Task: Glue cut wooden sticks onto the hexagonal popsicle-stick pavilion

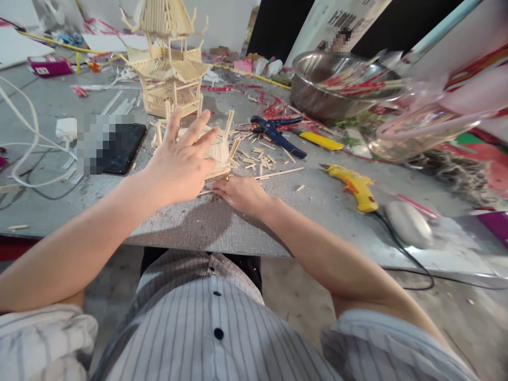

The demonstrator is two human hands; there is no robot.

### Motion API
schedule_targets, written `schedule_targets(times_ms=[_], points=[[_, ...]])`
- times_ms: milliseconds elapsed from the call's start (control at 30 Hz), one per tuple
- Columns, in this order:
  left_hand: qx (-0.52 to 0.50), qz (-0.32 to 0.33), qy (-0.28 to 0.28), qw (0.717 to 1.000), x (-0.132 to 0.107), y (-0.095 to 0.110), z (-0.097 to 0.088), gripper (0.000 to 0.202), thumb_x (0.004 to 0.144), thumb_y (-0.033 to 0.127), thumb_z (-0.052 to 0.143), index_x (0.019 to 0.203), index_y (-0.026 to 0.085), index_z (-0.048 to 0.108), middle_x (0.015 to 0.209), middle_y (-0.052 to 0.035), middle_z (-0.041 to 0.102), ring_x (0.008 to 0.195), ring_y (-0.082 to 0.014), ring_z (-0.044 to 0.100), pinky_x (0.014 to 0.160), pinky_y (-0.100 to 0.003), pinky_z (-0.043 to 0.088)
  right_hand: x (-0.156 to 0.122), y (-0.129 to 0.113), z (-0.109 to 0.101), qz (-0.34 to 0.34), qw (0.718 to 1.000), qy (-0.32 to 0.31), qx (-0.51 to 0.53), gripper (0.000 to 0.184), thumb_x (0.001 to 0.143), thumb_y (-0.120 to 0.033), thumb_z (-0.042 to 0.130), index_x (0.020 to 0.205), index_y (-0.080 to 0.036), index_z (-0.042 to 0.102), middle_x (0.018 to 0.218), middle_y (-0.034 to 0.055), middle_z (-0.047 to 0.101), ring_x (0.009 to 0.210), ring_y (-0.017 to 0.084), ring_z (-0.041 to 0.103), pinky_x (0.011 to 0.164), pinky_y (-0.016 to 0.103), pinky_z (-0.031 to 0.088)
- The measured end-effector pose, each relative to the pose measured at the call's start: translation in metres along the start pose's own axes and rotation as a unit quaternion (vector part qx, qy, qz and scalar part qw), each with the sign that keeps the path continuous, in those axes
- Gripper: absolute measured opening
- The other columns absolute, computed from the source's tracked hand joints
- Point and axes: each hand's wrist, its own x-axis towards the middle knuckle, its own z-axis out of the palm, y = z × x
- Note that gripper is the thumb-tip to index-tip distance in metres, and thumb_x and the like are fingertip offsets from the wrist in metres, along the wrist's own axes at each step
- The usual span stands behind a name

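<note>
My left hand [182,164] reaches over a small structure of thin wooden sticks [218,151], fingers spread apart, and hides much of it. Low at the structure's near right edge is my right hand [244,194], wearing a ring. Its fingers are bent and close together, and what they hold, if anything, is hidden. A thin stick [205,193] shows beside its fingertips. Right behind stands a taller tiered pavilion model [170,79] made of the same sticks, with upturned roof corners. Short cut sticks [260,157] lie scattered to the right of the structure.
Dark blue cutting pliers [278,136], a yellow utility knife [321,141] and a yellow glue gun [353,186] with a cord lie to the right. A steel basin [317,90] stands behind them. At left are a black phone [125,148], a white charger [66,128] and cables.
</note>
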Motion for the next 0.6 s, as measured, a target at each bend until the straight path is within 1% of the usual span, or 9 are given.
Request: schedule_targets(times_ms=[100,167,267,367,467,533,600], points=[[-0.005,-0.005,-0.038,0.999,0.006,-0.003,0.002,0.024,0.085,0.012,0.048,0.091,0.011,0.071,0.145,-0.0108,0.049,0.143,-0.0399,0.022,0.107,-0.075,-0.002,-0.002,0.003,0.001,-0.018,0.999,0.015,-0.022,0.033,0.099,-0.028,0.036,0.115,-0.022,0.064,0.11,0.0074,0.068,0.087,0.021,0.065,0.057,0.029,0.029],[0.002,-0.009,-0.065,0.998,0.007,-0.006,0.003,0.024,0.085,0.011,0.049,0.093,0.012,0.072,0.145,-0.0111,0.048,0.144,-0.0403,0.022,0.106,-0.076,0.0,-0.003,0.005,0.001,-0.026,0.999,0.019,-0.031,0.031,0.099,-0.027,0.036,0.112,-0.021,0.064,0.113,0.0077,0.067,0.084,0.019,0.063,0.055,0.029,0.025],[0.024,-0.011,-0.104,0.994,0.007,-0.008,0.003,0.026,0.086,0.008,0.049,0.093,0.013,0.074,0.147,-0.0134,0.046,0.144,-0.0414,0.022,0.107,-0.076,0.004,-0.004,0.009,0.001,-0.03,0.999,0.02,-0.033,0.029,0.099,-0.025,0.037,0.109,-0.019,0.063,0.117,0.0078,0.065,0.079,0.017,0.062,0.055,0.029,0.023],[0.032,-0.016,-0.116,0.993,0.007,-0.009,0.004,0.026,0.088,0.009,0.049,0.089,0.014,0.074,0.145,-0.0131,0.047,0.143,-0.0412,0.023,0.107,-0.075,0.008,-0.005,0.015,0.002,-0.03,0.999,0.021,-0.01,0.029,0.099,-0.024,0.036,0.111,-0.018,0.062,0.11,0.0081,0.067,0.083,0.018,0.062,0.057,0.029,0.027],[0.043,-0.016,-0.117,0.992,0.007,-0.009,0.007,0.026,0.087,0.007,0.05,0.091,0.015,0.074,0.146,-0.0135,0.046,0.143,-0.0406,0.025,0.108,-0.074,0.01,-0.007,0.023,0.001,-0.034,0.998,0.038,0.047,0.028,0.098,-0.021,0.038,0.112,-0.017,0.062,0.104,0.0087,0.069,0.089,0.019,0.062,0.065,0.027,0.036],[0.047,-0.018,-0.107,0.993,0.006,-0.009,0.011,0.026,0.085,0.005,0.051,0.091,0.016,0.074,0.144,-0.0139,0.048,0.142,-0.0407,0.027,0.108,-0.074,0.011,-0.009,0.027,0.0,-0.03,0.995,0.063,0.074,0.03,0.096,-0.018,0.04,0.118,-0.017,0.06,0.108,0.01,0.069,0.092,0.019,0.062,0.07,0.027,0.04],[0.045,-0.017,-0.087,0.995,0.006,-0.009,0.015,0.026,0.084,0.004,0.05,0.086,0.016,0.074,0.14,-0.0134,0.052,0.141,-0.0397,0.03,0.108,-0.073,0.012,-0.011,0.03,-0.003,-0.026,0.993,0.079,0.079,0.036,0.092,-0.013,0.042,0.124,-0.018,0.059,0.115,0.0108,0.067,0.093,0.019,0.063,0.072,0.027,0.043]])
